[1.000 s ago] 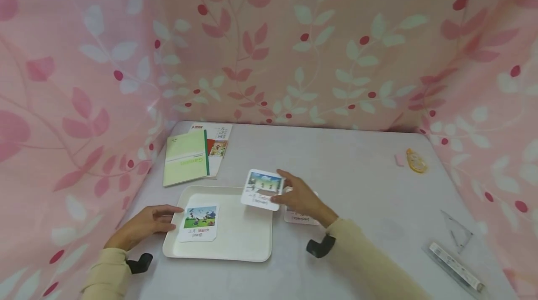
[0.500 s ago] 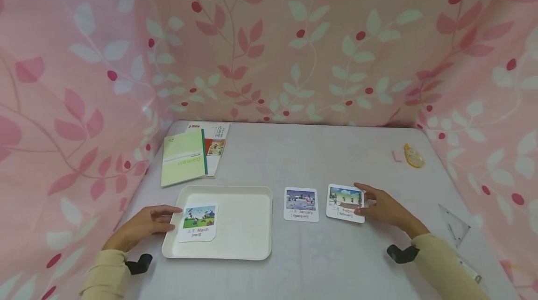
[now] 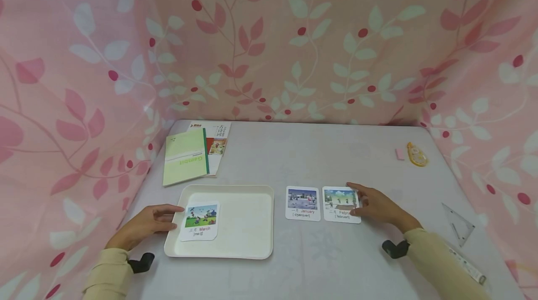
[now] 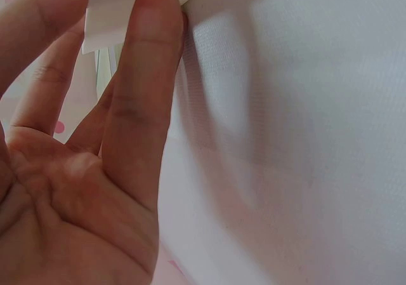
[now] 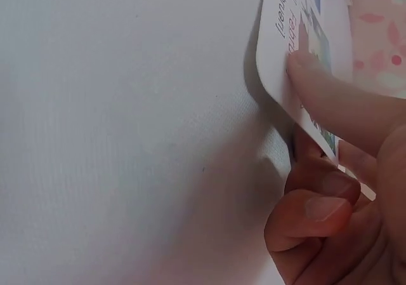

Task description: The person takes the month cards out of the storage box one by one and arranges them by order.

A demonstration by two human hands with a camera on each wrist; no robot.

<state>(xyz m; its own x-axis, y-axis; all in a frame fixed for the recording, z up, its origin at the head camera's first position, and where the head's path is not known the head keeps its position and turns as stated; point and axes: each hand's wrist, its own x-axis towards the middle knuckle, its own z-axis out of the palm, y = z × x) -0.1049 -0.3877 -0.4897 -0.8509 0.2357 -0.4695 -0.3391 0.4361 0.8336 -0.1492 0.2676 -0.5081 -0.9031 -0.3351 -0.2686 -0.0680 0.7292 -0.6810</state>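
Note:
My right hand (image 3: 383, 207) pinches the right edge of a February picture card (image 3: 338, 199), thumb on its face and fingers underneath in the right wrist view. Just left of it, a January card (image 3: 302, 203) lies on the table. A white tray (image 3: 248, 248) stands to the left with a March card (image 3: 199, 221) lying in its left part. My left hand (image 3: 145, 224) holds the tray's left rim between thumb and fingers; in the left wrist view, its fingers (image 4: 143, 107) reach up to the white rim.
A green notebook (image 3: 185, 157) overlaps a white booklet (image 3: 217, 146) at the back left. On the right lie a pink eraser (image 3: 399, 154), a yellow oval item (image 3: 416, 154), a clear set square (image 3: 460, 225) and a whitish, long narrow item (image 3: 468, 265).
My right hand carried the February card from over the tray rightward past the January card, lowered it, then shifted it slightly left beside January. The left hand stayed at the tray.

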